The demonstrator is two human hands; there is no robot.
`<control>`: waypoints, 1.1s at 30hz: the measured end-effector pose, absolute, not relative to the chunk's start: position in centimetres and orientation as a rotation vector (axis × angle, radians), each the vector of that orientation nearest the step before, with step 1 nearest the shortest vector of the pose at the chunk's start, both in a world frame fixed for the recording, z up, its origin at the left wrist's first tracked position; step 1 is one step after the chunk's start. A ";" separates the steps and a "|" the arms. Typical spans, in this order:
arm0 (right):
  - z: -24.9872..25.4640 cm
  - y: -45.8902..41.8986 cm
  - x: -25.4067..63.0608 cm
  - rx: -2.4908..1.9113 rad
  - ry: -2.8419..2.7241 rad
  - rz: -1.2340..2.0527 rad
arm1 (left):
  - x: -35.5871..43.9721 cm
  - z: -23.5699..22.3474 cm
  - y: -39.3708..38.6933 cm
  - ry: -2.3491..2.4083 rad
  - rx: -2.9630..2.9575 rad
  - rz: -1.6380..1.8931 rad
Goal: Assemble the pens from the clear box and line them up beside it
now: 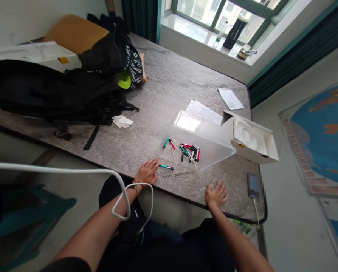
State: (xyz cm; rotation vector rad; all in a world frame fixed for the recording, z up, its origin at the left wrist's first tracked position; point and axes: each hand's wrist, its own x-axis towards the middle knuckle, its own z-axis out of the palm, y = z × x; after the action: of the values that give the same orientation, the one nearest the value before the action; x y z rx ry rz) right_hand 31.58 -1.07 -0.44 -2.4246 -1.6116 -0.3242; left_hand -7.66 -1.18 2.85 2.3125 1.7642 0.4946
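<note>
Grey quilted mattress, seen from its near long edge, contents listed left to right; black backpack across the left end, one strap hanging toward the near edge; crumpled white tissue just right of the backpack; white cable looped over the left forearm; left hand resting palm down close to the near edge, fingers loosely spread, not clenched, with nothing gripped; teal pen lying on the mattress close to the near edge, just off the left fingertips, its long axis almost parallel to that edge, one end toward the left hand, the dark other end pointing right; loose pile of teal, red and black pens, their long axes crossing in several directions, seen through a clear plastic container at mid-mattress; sheets of printed paper behind the container, a further white sheet near the far edge; right hand flat on the mattress near the near edge, fingers spread, released and touching only the quilting; open white cardboard box overhanging the right edge; phone, pixelated, at the near right corner, its charging cable running down over the edge.
</note>
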 end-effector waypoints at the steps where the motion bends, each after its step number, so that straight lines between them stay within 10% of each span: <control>1: -0.5 -1.1 31.6 -2.425 -1.608 -0.321 | -7.6 2.8 -1.2 1.765 2.317 0.498; 33: 3.4 0.2 30.1 -1.905 -1.822 0.509 | -6.1 3.1 -0.2 1.905 2.166 0.567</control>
State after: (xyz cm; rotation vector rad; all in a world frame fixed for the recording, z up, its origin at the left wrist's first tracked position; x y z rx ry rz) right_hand 30.09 0.17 3.39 -1.9045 -1.8219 0.5087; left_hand -6.06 -0.19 3.11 2.1662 1.9050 0.5670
